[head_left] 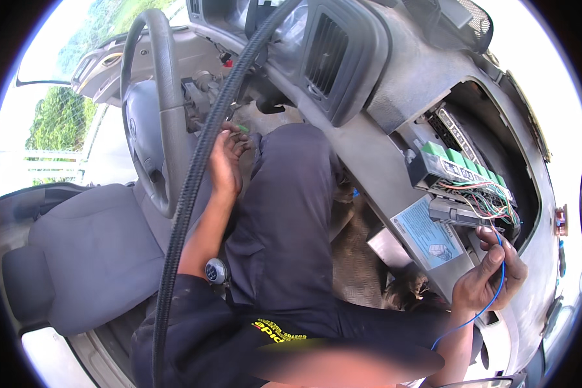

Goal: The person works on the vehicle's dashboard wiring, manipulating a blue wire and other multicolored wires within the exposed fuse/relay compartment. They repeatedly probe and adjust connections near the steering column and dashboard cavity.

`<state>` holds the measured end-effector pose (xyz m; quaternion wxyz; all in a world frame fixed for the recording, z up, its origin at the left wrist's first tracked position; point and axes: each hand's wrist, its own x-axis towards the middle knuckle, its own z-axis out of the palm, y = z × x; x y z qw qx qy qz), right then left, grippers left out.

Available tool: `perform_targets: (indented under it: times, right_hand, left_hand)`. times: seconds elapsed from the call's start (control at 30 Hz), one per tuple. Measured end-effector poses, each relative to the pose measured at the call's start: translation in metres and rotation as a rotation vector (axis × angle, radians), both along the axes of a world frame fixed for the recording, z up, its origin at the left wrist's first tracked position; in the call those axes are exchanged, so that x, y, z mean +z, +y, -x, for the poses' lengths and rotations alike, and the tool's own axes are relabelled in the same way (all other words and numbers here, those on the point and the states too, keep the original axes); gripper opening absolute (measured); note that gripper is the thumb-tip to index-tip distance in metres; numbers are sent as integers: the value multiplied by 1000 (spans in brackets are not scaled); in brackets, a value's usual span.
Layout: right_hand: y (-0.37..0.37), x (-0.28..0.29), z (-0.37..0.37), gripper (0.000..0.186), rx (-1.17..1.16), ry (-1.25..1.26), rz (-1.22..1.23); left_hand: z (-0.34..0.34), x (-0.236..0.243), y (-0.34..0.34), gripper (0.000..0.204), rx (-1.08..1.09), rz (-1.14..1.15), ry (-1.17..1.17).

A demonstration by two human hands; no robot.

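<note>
Pinching the blue wire [503, 268] between thumb and fingertips, the right grip [482, 282] is closed just below the grey connector block [456, 212]; whether the wire's end is seated there cannot be told. Above the grip, loose coloured wires [491, 194] and a green-topped fuse box [428, 169] lie bared, so access looks done, with connecting and tidying apparently left. Well to its left, the left grip [226, 161] curls loosely at a small green object [242, 128], its hold unclear.

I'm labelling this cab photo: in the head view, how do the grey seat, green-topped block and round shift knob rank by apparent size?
Largest to smallest, as they look:
1. Grey seat
2. Green-topped block
3. Round shift knob
</note>
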<state>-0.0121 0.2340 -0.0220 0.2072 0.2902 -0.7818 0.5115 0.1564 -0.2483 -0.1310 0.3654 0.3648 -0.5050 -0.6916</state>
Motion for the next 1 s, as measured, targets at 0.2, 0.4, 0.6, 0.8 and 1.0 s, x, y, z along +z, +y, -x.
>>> perform_targets:
  times: [0.2, 0.4, 0.6, 0.8, 1.0]
  right_hand:
    - [2, -5, 3, 25, 2, 6, 55]
    - [-8, -15, 8, 20, 1, 46, 74]
    - [-5, -9, 13, 17, 25, 22, 103]
    - [-13, -3, 17, 16, -55, 42, -58]
    - [-16, -9, 20, 20, -59, 55, 52]
  left_hand:
    - [34, -11, -10, 62, 162, -84, -171]
    - [27, -23, -26, 62, 176, -13, -291]
    - [21, 55, 54, 44, -85, 408, -379]
    - [25, 124, 73, 37, -687, 1071, -53]
    - [121, 167, 147, 51, -881, 1315, 238]
